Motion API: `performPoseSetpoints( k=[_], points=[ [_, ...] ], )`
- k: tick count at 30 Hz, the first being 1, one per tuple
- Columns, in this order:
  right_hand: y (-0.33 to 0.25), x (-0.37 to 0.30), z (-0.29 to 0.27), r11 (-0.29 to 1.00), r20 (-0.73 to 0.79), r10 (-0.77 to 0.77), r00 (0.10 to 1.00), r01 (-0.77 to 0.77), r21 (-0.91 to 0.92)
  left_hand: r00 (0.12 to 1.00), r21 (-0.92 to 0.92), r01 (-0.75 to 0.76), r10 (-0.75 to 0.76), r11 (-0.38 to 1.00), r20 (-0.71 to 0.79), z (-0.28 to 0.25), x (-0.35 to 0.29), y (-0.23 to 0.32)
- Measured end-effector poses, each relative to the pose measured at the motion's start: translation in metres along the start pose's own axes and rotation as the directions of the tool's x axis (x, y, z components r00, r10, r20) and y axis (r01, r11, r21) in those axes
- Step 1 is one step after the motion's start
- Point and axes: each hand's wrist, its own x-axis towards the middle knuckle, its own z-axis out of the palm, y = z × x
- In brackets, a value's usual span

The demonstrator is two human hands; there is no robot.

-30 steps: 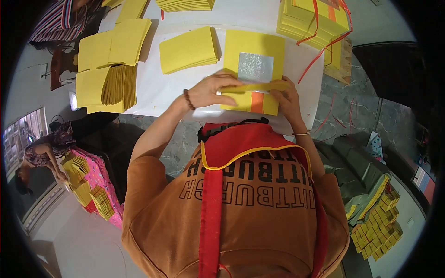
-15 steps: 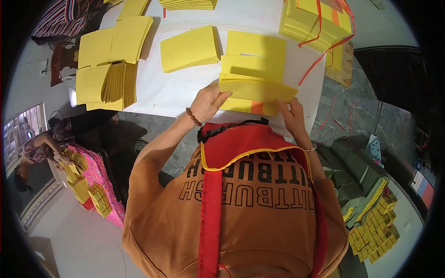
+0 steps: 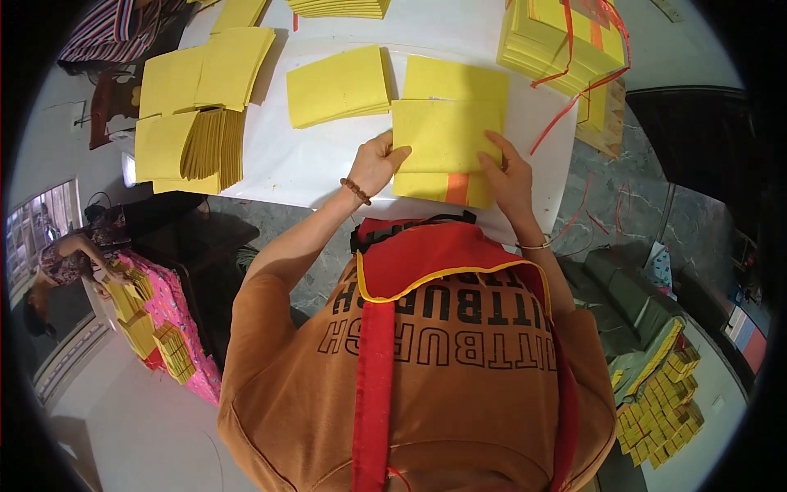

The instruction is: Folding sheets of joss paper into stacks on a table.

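A flat yellow paper sheet or packet [image 3: 438,131] lies over a yellow pile [image 3: 418,187] at the table's near edge; I cannot tell whether it is folded. My left hand [image 3: 377,166] is closed on its left edge, thumb on top. At its right edge, my right hand [image 3: 508,176] holds it, with thumb and forefinger resting on the top face and the other fingers partly hidden. An orange strip [image 3: 457,187] shows on the pile below. Behind lies another yellow piece [image 3: 455,78], partly covered.
On the white table [image 3: 328,168] are a loose yellow stack [image 3: 340,86], fanned yellow stacks [image 3: 211,146] at left, and a bundle [image 3: 557,45] with red ties at far right. A co-worker [image 3: 90,246] handles yellow stacks at a pink-covered table [image 3: 184,312]. More bundles [image 3: 660,410] sit lower right.
The yellow sheet, tilted up along its near edge before, now lies flat over the pile. My right hand has shifted slightly left and its fingers reach onto the sheet's top.
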Motion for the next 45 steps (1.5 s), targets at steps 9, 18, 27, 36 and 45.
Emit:
performPoseSetpoints(
  k=[9, 18, 27, 36, 45],
  points=[
    [0.023, 0.002, 0.011, 0.991, -0.072, 0.012, 0.997, -0.002, 0.134, 0.999, -0.164, 0.047, -0.048, 0.985, -0.003, -0.001, 0.009, -0.010],
    [0.022, 0.002, 0.012, 0.982, -0.052, 0.051, 0.997, -0.040, 0.187, 0.685, 0.645, -0.518, 0.724, 0.562, -0.081, 0.007, -0.002, 0.040],
    [0.010, -0.005, 0.006, 0.988, -0.031, 0.060, 0.998, -0.055, 0.147, 0.727, 0.820, -0.484, 0.662, 0.306, 0.182, 0.052, 0.019, 0.014],
    [0.032, -0.036, 0.005, 0.607, 0.281, -0.374, 0.884, 0.462, -0.646, 0.703, 0.820, -0.504, 0.680, 0.270, 0.208, 0.051, 0.020, 0.011],
    [0.034, -0.026, -0.014, 0.979, 0.176, -0.194, 0.965, 0.181, 0.092, 0.638, 0.845, -0.529, 0.619, -0.080, 0.458, 0.050, 0.007, 0.016]
  ],
)
